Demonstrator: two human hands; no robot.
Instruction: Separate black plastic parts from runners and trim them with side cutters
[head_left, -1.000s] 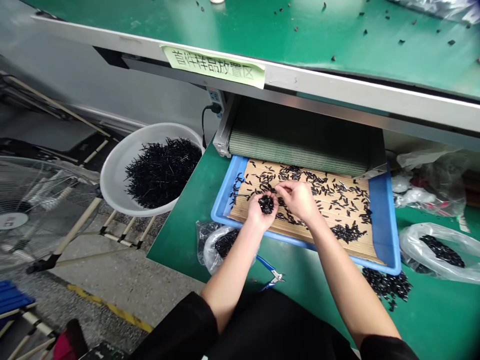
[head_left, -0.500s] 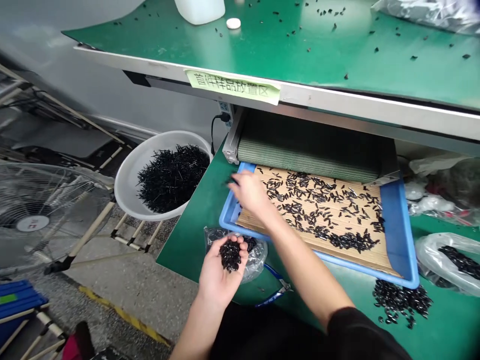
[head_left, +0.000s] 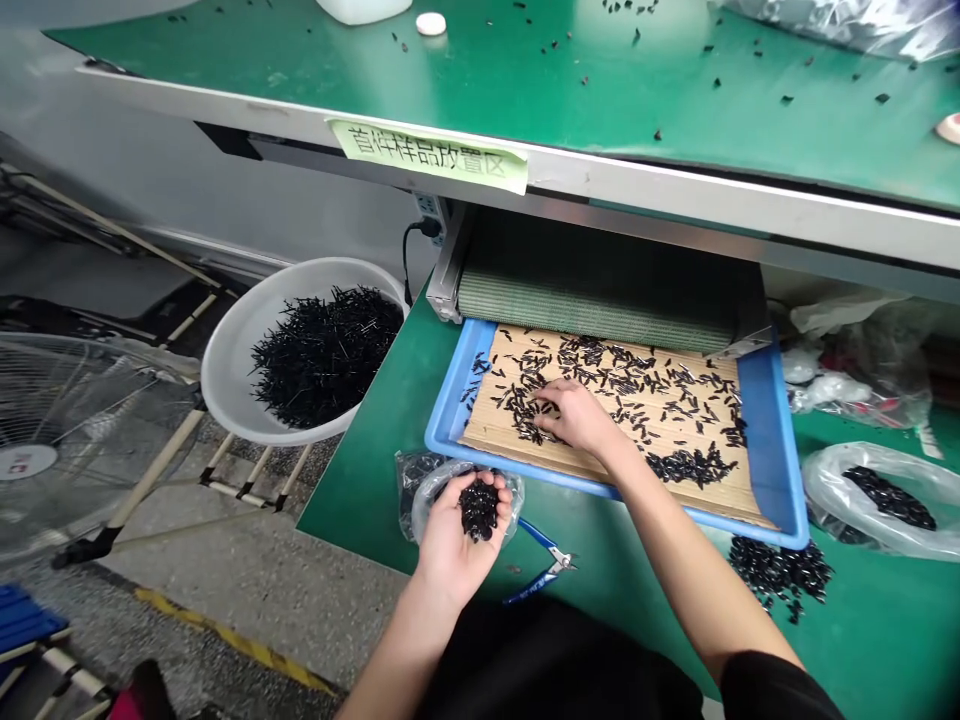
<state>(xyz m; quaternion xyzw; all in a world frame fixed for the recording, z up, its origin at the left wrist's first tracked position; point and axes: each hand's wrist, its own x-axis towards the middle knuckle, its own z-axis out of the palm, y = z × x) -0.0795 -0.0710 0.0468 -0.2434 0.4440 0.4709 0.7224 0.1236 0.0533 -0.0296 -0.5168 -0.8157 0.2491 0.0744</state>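
Observation:
My left hand is cupped palm up around a heap of small black parts, held over a clear plastic bag at the table's front edge. My right hand rests on the cardboard sheet inside the blue tray, fingers curled down onto the scattered black parts there. Whether those fingers pinch a part is hidden.
A white basin of black pins stands left of the table on a stand. Blue-handled cutters lie by the front edge. A loose pile of black parts and a bagged lot sit at the right. A fan stands far left.
My left hand carried its handful from the tray back to above the plastic bag. My right hand swung out to the tray's left edge, then came back onto the cardboard.

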